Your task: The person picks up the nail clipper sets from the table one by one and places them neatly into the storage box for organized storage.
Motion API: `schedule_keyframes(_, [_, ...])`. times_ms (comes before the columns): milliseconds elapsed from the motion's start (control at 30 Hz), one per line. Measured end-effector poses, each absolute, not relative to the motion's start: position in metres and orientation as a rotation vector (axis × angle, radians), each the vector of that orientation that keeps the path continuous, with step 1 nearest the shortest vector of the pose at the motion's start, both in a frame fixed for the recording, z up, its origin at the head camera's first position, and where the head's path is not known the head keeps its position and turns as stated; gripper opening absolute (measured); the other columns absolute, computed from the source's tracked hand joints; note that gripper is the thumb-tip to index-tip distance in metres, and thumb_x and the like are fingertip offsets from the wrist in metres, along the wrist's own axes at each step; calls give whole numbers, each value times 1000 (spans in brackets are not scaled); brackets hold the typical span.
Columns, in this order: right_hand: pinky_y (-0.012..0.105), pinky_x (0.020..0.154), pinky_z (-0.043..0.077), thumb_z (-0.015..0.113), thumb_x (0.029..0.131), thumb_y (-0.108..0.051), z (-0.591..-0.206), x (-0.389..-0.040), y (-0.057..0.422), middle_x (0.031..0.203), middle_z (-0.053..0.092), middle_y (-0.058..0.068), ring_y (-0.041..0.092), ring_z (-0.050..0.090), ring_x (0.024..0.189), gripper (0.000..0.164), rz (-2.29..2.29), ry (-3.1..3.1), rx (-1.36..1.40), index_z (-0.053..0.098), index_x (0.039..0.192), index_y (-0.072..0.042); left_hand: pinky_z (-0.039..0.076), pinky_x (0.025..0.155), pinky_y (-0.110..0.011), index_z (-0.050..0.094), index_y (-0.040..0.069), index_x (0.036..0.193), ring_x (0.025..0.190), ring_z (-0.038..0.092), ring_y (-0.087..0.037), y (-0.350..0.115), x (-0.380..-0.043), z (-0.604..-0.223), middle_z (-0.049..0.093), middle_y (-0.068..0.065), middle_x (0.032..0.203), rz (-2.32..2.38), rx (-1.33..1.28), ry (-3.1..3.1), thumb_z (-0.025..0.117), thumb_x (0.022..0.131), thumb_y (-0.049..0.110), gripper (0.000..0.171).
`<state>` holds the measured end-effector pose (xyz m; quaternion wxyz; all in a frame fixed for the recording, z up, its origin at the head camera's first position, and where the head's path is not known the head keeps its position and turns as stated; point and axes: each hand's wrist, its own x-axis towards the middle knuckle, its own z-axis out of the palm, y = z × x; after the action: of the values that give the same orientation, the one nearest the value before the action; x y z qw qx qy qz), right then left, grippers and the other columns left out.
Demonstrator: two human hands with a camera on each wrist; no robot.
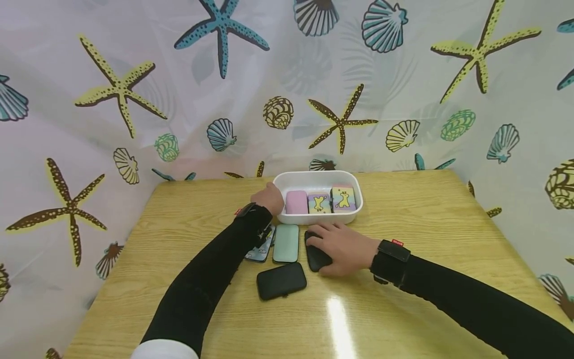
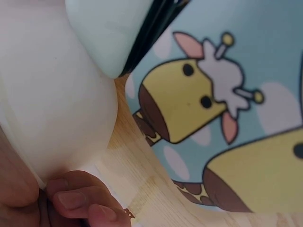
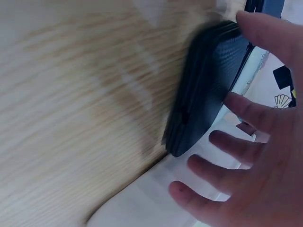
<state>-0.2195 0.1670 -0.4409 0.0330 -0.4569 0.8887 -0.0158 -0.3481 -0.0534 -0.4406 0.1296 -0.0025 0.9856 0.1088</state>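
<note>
A white plastic bin (image 1: 323, 218) stands upright near the back of the table. My left hand (image 1: 269, 198) grips its left wall, with the fingers curled at the outside in the left wrist view. Inside it are a pink case (image 1: 296, 202) and two pastel giraffe-print cases, the middle one (image 1: 319, 204) and the right one (image 1: 344, 199). My right hand (image 1: 343, 248) reaches over a flat black case (image 1: 317, 257) in front of the bin, its fingers spread along the case in the right wrist view (image 3: 265, 161).
Left of the right hand lies a mint-green case (image 1: 286, 243). A light-blue giraffe-print case (image 1: 260, 253) is partly hidden by the left forearm. Another black case (image 1: 281, 280) lies closer to me. A patterned curtain (image 1: 251, 99) rises behind the wooden table (image 1: 412, 219).
</note>
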Motion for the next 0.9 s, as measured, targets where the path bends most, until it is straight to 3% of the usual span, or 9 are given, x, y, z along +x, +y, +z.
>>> schedule_keyframes(333, [51,108,40,76,80,-60,-440,-226,156,143,49,13,31,48,131,93,69,2722,-1311,41,152,-13,50,86,-42,27,-4,152,91,64,-29,-54,-346,-438,66,-19,112,340,-15,2853,45,105,25,58])
schedule_keyframes(467, [47,104,43,75,79,-59,-436,-227,153,135,52,13,31,51,124,90,99,2714,-1337,43,150,-14,50,84,-41,27,-5,151,88,63,-28,-54,-347,-440,67,-18,110,348,-6,2850,45,104,26,58])
schedule_keyframes(667, [40,100,44,75,76,-59,-421,-229,152,142,46,8,23,48,120,87,11,2661,-1306,47,149,-20,49,77,-39,30,-5,148,84,63,-27,-54,-346,-441,67,-17,107,359,-2,2846,43,105,26,55])
schedule_keyframes(900, [31,83,47,76,74,-61,-383,-235,151,143,44,3,17,49,109,85,-94,2611,-1253,50,147,-27,50,79,-41,31,-6,148,84,64,-28,-54,-343,-436,67,-18,106,326,4,2864,42,106,26,55])
